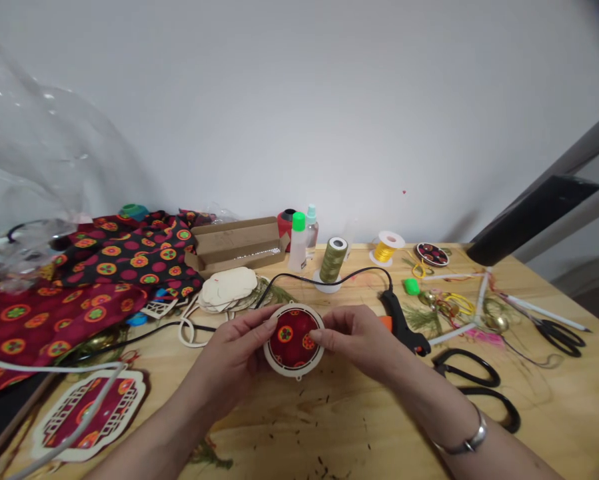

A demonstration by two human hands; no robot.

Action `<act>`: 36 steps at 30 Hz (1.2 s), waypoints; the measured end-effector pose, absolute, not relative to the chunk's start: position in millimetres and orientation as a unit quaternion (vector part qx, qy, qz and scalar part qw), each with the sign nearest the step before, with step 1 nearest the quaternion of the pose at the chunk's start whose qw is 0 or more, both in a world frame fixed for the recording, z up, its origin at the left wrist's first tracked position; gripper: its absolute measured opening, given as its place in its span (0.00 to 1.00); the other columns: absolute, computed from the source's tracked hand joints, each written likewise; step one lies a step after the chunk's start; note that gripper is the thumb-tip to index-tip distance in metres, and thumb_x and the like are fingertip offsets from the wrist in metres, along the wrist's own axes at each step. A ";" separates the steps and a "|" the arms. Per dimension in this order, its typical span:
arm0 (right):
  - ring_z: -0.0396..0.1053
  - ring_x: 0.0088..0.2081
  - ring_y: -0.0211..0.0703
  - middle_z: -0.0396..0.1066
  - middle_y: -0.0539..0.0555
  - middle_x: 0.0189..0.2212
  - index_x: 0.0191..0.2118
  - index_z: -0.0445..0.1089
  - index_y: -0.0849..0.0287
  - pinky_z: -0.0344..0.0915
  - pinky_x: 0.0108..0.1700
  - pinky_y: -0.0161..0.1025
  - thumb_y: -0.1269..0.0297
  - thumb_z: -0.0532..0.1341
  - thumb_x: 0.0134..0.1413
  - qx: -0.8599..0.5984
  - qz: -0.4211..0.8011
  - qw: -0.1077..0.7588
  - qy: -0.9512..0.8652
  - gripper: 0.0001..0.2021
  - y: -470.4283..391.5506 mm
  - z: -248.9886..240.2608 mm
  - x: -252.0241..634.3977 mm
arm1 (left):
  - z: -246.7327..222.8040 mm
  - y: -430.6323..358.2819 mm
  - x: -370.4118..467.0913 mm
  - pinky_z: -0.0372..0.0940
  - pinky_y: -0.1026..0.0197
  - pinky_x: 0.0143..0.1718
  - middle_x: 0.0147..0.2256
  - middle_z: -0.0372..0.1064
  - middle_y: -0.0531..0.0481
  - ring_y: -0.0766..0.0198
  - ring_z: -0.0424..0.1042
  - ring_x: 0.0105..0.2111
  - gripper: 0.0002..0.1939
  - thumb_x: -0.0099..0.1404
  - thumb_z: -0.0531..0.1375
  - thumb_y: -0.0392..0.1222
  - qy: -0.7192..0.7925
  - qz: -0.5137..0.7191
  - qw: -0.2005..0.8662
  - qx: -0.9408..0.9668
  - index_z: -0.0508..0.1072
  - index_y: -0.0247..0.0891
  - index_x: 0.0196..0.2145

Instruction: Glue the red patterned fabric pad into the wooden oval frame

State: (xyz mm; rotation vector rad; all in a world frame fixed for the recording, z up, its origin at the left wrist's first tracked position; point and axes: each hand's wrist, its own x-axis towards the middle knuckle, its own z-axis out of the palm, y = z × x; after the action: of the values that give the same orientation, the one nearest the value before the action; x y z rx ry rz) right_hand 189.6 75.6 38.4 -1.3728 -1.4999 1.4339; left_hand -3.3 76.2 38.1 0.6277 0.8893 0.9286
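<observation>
Between my two hands is a round pale wooden frame (pixel 294 341) with dark red flower-patterned fabric inside it. My left hand (pixel 244 343) grips its left rim, thumb on the front face and the other fingers behind. My right hand (pixel 354 337) holds the right edge, with the thumb pressed against the front; its fingertips are partly hidden. Just beyond my right hand lies a black glue gun (pixel 402 323) with an orange part, its cord running back over the table. Large black-handled scissors (pixel 472 370) lie beside my right forearm, partly covered by it.
Patterned fabric (pixel 124 260) lies piled at the left near a cardboard box (pixel 239 243). Pale wooden pieces (pixel 229 287), a green-capped bottle (pixel 298 243), a green thread spool (pixel 334 260) and a yellow spool (pixel 386 249) stand behind. A finished-looking panel (pixel 89 413) sits front left under a white cable.
</observation>
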 end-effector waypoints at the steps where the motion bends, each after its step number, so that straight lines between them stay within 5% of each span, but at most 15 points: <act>1: 0.57 0.21 0.33 0.65 0.48 0.18 0.24 0.73 0.63 0.53 0.24 0.33 0.59 0.65 0.45 -0.524 0.557 0.321 -0.559 0.11 75.7 38.4 189.2 | 38.3 76.2 -4.1 0.72 0.64 0.30 0.33 0.79 0.46 0.63 0.76 0.29 0.11 0.55 0.66 0.37 0.404 0.426 0.755 0.291 0.79 0.37 0.38; 6: 0.56 0.21 0.31 0.65 0.48 0.19 0.25 0.71 0.64 0.53 0.25 0.33 0.57 0.65 0.43 -0.504 0.604 0.375 -0.491 0.13 78.4 41.6 190.4 | 41.0 76.6 -8.8 0.72 0.57 0.32 0.34 0.79 0.41 0.58 0.77 0.30 0.13 0.59 0.63 0.40 0.374 0.394 0.776 0.320 0.78 0.33 0.41; 14: 0.54 0.20 0.30 0.64 0.47 0.17 0.23 0.70 0.64 0.49 0.24 0.33 0.57 0.68 0.39 -0.487 0.628 0.422 -0.436 0.14 78.8 50.9 191.0 | 41.7 78.9 -9.0 0.72 0.61 0.31 0.32 0.80 0.43 0.59 0.78 0.29 0.10 0.57 0.65 0.36 0.412 0.385 0.753 0.341 0.78 0.34 0.38; 36: 0.58 0.20 0.30 0.67 0.49 0.18 0.24 0.73 0.65 0.50 0.22 0.31 0.52 0.67 0.43 -0.489 0.629 0.359 -0.486 0.17 79.0 39.0 189.9 | 39.0 77.7 -9.5 0.70 0.62 0.33 0.33 0.80 0.45 0.61 0.77 0.29 0.08 0.55 0.66 0.38 0.427 0.425 0.725 0.333 0.79 0.36 0.35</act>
State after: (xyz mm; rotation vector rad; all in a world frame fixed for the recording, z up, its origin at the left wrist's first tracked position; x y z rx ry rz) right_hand 189.9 79.0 39.0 -1.2614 -1.2537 1.6239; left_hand -9.5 77.7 39.0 0.7354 0.9414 0.9385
